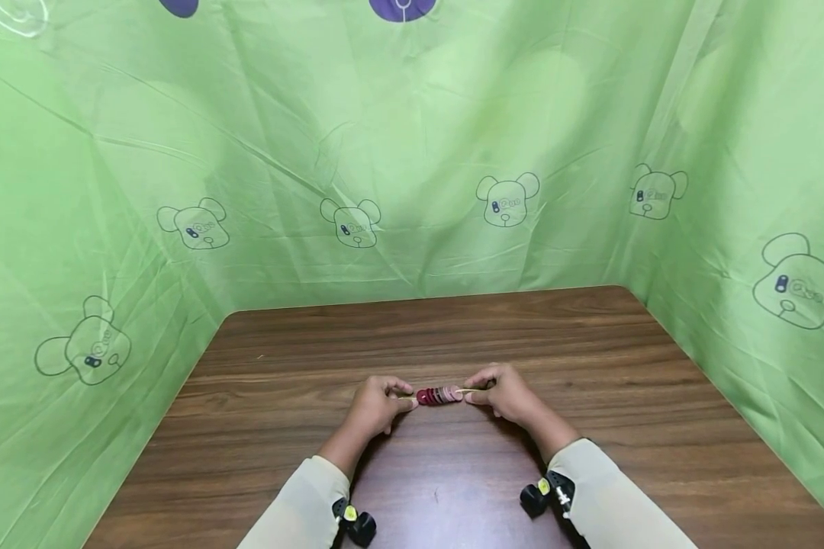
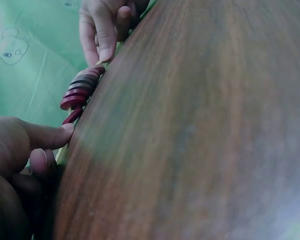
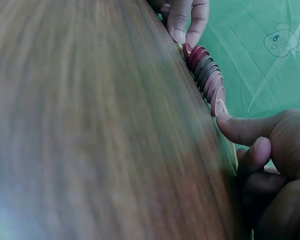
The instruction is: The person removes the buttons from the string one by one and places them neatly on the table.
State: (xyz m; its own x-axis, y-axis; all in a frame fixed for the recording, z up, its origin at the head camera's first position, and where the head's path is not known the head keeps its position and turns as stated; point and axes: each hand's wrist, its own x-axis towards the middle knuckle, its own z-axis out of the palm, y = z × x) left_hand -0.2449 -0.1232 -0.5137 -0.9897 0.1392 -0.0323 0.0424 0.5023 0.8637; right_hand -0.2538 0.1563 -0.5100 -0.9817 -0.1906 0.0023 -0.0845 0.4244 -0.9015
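I see my left hand (image 1: pixel 378 406) and right hand (image 1: pixel 504 393) facing each other over the middle of the dark wood-grain bench (image 1: pixel 590 358), a little nearer its front edge. Between them lies a short row of red, pink and dark round discs (image 1: pixel 439 396) threaded on a thin pale stick (image 1: pixel 468 390). Each hand pinches one end of that stick, fingertips curled against the outermost disc, which I judge keeps the row pressed together and level just above the wood. Green cloth with bear outlines (image 1: pixel 412 152) walls the back and both side edges. Nothing else lies near the hands.
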